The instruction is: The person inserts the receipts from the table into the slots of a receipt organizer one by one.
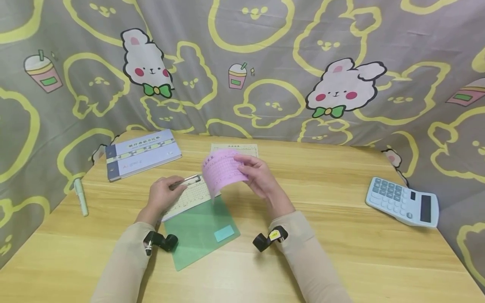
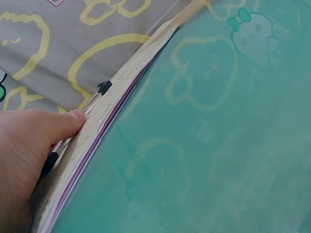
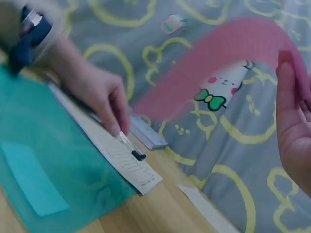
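Observation:
My left hand [image 1: 161,197] pinches the metal clip [image 1: 188,180] at the top of a green clipboard [image 1: 201,229]. In the left wrist view its thumb lies over the sheet edges beside the clip's black ends. Beneath the clip lies a cream printed form [image 1: 189,199], with pinkish and white layers showing at its edge. Held up by my right hand [image 1: 259,176] is a pink printed sheet [image 1: 224,169], bent in a curve above the clipboard; thumb and fingers grip its right end. In the right wrist view the pink sheet [image 3: 218,58] is blurred.
Behind the pink sheet lies another cream form [image 1: 248,149]. A blue account book [image 1: 145,153] is at the back left, a pale green pen [image 1: 81,197] at the left edge. A light blue calculator [image 1: 402,202] rests on the right. A patterned curtain [image 1: 273,54] hangs behind the table.

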Tool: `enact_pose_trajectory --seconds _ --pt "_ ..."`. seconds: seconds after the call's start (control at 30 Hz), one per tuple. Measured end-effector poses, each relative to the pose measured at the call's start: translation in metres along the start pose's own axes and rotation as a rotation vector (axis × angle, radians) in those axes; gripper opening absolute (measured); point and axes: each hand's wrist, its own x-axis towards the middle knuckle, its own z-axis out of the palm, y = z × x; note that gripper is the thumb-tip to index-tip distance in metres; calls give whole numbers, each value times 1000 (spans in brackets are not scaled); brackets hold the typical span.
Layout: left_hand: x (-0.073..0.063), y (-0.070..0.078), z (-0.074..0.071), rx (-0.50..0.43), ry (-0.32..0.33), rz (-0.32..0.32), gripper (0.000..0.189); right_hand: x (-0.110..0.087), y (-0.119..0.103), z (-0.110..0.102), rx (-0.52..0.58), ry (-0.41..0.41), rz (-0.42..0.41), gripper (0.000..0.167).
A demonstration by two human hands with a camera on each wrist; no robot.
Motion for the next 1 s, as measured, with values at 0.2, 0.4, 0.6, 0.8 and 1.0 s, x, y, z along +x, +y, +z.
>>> enact_pose_trajectory --seconds 0.2,0.4,0.6,0.8,1.0 --pt "2 2 -2 20 -3 -36 24 4 18 -24 -499 146 163 23" --pt "1 3 -3 15 4 8 25 4 34 -33 -882 88 203 21" --pt "0 3 -2 17 12 1 23 5 39 -31 -925 21 242 18" --pt "0 2 -1 14 5 -3 25 8 44 -33 -921 34 298 26" --pt "1 2 -1 19 -16 -19 24 8 44 -30 -893 54 278 30"
